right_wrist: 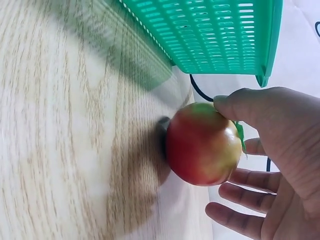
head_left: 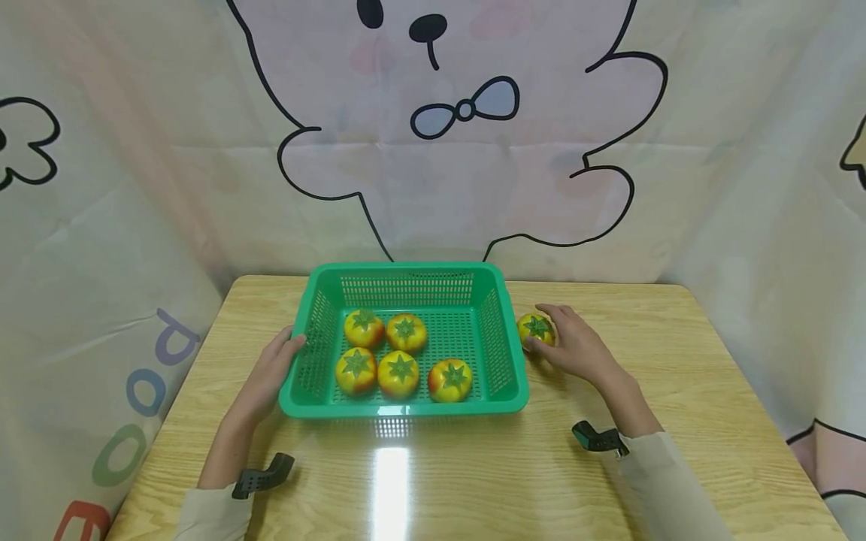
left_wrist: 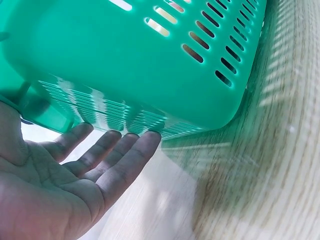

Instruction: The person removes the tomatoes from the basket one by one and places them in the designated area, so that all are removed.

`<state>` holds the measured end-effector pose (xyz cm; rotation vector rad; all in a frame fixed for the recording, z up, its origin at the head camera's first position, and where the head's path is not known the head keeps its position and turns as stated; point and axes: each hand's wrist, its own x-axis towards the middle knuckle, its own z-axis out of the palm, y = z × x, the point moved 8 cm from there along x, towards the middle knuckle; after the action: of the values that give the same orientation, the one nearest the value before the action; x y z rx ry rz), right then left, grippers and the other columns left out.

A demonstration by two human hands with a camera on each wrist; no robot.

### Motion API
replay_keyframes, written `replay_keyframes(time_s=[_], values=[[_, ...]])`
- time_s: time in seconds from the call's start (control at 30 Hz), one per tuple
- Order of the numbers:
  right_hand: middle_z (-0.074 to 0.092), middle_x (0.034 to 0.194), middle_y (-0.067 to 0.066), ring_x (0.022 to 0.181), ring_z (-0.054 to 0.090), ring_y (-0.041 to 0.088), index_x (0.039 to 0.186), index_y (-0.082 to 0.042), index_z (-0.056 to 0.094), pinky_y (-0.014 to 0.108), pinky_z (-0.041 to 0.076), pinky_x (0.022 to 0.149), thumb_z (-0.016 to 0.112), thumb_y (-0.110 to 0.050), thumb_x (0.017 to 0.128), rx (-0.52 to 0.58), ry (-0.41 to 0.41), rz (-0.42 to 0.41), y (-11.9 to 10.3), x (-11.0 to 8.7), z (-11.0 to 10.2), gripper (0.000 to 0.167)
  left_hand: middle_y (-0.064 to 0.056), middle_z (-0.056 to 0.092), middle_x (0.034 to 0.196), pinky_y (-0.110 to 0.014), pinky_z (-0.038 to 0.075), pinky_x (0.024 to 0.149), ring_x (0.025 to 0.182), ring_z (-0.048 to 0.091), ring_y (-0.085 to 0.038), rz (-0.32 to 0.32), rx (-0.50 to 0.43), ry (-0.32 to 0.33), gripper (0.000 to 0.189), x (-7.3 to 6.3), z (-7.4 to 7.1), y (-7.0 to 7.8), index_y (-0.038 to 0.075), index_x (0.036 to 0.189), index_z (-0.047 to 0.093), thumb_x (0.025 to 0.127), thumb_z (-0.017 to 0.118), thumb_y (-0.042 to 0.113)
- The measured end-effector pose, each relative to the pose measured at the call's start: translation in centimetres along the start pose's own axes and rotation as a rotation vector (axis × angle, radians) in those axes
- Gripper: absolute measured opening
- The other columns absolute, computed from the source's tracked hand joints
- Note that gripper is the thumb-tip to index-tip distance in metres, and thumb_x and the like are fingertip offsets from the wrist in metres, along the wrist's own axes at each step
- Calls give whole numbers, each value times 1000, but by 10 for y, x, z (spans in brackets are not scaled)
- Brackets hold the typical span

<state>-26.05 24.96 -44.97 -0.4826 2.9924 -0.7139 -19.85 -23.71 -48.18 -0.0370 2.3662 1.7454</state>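
At the left side of a green plastic basket (head_left: 406, 411), my left hand (head_left: 267, 376) holds the rim, thumb over the edge. In the left wrist view its fingers (left_wrist: 125, 165) lie against the slotted outer wall. Several yellow-red tomatoes (head_left: 399, 374) with star-shaped green tops sit inside the basket. Just outside the basket's right wall, my right hand (head_left: 575, 346) grips one more tomato (head_left: 534, 328) between thumb and fingers. That tomato (right_wrist: 200, 145) shows its red side close over the tabletop in the right wrist view; its leafy top faces the palm.
The light wooden table (head_left: 609, 481) carries the basket near its back edge. Behind and beside it hang printed curtains (head_left: 433, 188) with a cartoon animal. A dark band with a small device (head_left: 264, 477) is on each wrist.
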Motion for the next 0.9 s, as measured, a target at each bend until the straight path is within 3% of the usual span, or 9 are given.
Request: replay_keyframes(time_s=[0.67, 0.9], values=[[51, 151, 28, 135, 55, 49, 155, -1, 48, 67, 49, 108, 78, -32, 97, 4, -21, -35, -9, -4, -1, 73, -28, 50, 150, -32, 63, 84, 107, 69, -18, 9, -14, -4, 63, 0, 0, 0, 8, 164, 28, 116, 31, 49], [52, 151, 26, 136, 54, 47, 156, -4, 48, 67, 52, 104, 78, -31, 97, -20, -7, -57, -20, -6, -10, 71, -28, 50, 149, -32, 63, 83, 105, 70, -15, 12, -26, -10, 63, 1, 0, -2, 8, 164, 29, 116, 31, 49]])
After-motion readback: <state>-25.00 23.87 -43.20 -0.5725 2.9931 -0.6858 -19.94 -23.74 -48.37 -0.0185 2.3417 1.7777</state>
